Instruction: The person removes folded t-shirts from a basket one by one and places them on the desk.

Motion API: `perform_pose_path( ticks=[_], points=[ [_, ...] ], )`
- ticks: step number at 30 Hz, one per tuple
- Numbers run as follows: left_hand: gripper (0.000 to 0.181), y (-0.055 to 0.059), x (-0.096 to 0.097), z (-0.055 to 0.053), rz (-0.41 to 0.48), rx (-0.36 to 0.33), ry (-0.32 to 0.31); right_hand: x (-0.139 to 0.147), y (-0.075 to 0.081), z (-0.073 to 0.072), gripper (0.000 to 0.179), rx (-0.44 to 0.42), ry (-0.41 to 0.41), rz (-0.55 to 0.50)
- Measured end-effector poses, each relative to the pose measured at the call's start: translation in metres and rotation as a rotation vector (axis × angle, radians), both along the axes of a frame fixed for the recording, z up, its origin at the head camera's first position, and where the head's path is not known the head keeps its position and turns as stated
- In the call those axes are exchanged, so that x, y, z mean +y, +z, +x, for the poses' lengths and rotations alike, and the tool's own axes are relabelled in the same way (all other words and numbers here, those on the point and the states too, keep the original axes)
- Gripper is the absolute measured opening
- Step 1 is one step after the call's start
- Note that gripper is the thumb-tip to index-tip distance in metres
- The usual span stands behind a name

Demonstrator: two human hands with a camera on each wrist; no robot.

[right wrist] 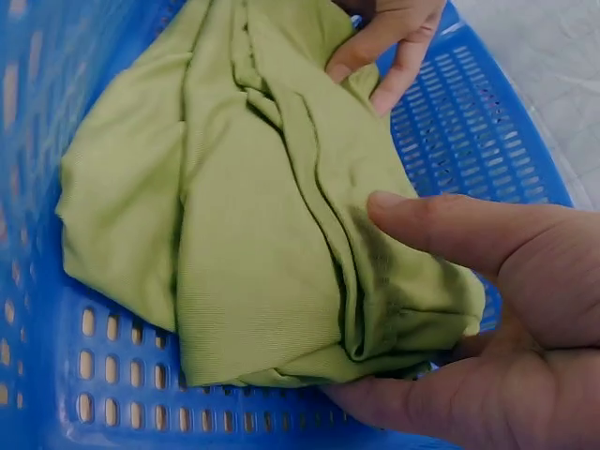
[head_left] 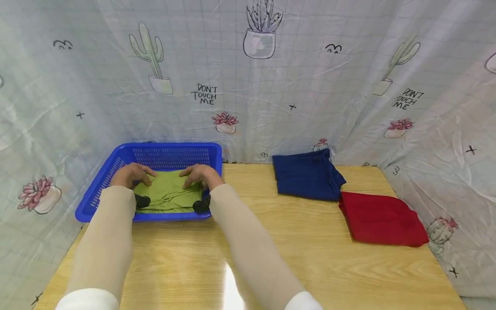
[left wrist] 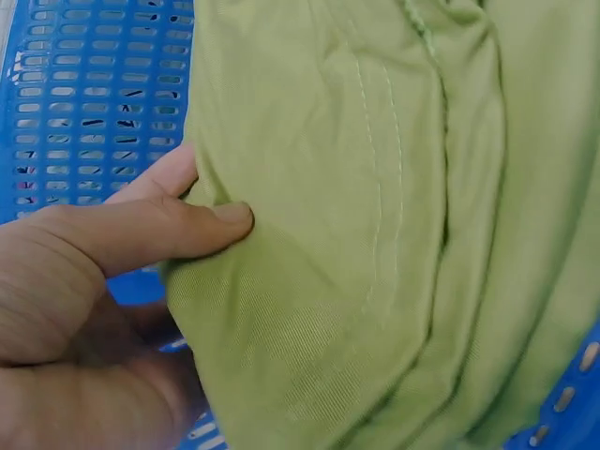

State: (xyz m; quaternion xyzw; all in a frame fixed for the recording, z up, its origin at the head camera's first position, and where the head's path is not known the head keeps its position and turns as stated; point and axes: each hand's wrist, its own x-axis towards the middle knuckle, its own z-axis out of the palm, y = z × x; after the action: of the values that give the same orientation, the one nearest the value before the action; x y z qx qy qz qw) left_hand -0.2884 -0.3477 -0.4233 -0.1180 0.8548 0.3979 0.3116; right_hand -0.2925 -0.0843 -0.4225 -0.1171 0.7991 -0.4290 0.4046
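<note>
A folded green garment [head_left: 168, 189], with lines of stitching along its hem, lies in a blue perforated plastic basket [head_left: 174, 145]. My left hand [head_left: 129, 174] grips the garment's left side. In the left wrist view its thumb [left wrist: 220, 220] presses on top while the fingers pass under the edge. On the opposite side, my right hand [head_left: 202, 175] holds the other edge the same way, thumb on the upper layer and fingers tucked beneath the fabric [right wrist: 272, 272]. Part of the fingers of both hands is hidden by the cloth.
To the right on the wooden table [head_left: 294, 241], a folded dark blue cloth [head_left: 306, 175] lies near the back edge. A folded red cloth [head_left: 381, 219] touches its corner at the front right. A cactus-print curtain [head_left: 271, 99] hangs behind the table and around its sides.
</note>
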Motion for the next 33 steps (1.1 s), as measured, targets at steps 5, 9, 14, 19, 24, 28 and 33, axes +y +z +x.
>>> perform_pose_path(
  ticks=[5, 9, 14, 19, 24, 28, 33],
  points=[
    [0.051, -0.006, -0.001, -0.01, -0.193, -0.027, -0.111, -0.001, -0.003, -0.002, 0.057, -0.077, 0.002, -0.049],
    [0.062, -0.001, 0.001, -0.015, -0.24, -0.064, -0.187, -0.002, -0.004, -0.006, 0.058, -0.107, 0.026, -0.065],
    [0.065, 0.001, 0.004, -0.01, -0.181, -0.075, -0.172, -0.004, -0.009, -0.008, 0.054, 0.038, 0.103, 0.0],
    [0.058, 0.001, 0.005, -0.011, -0.17, -0.072, -0.175, -0.008, -0.01, -0.006, 0.049, 0.087, 0.087, -0.01],
    [0.054, 0.006, 0.003, -0.007, -0.031, -0.086, -0.113, -0.008, -0.008, -0.006, 0.047, 0.005, 0.037, -0.105],
    [0.031, 0.006, -0.002, -0.001, 0.166, -0.042, -0.027, -0.005, -0.008, -0.006, 0.045, -0.005, -0.024, -0.132],
    [0.022, 0.004, -0.006, -0.003, 0.36, 0.007, 0.029, -0.001, -0.008, -0.004, 0.043, 0.056, -0.079, -0.171]
  ],
)
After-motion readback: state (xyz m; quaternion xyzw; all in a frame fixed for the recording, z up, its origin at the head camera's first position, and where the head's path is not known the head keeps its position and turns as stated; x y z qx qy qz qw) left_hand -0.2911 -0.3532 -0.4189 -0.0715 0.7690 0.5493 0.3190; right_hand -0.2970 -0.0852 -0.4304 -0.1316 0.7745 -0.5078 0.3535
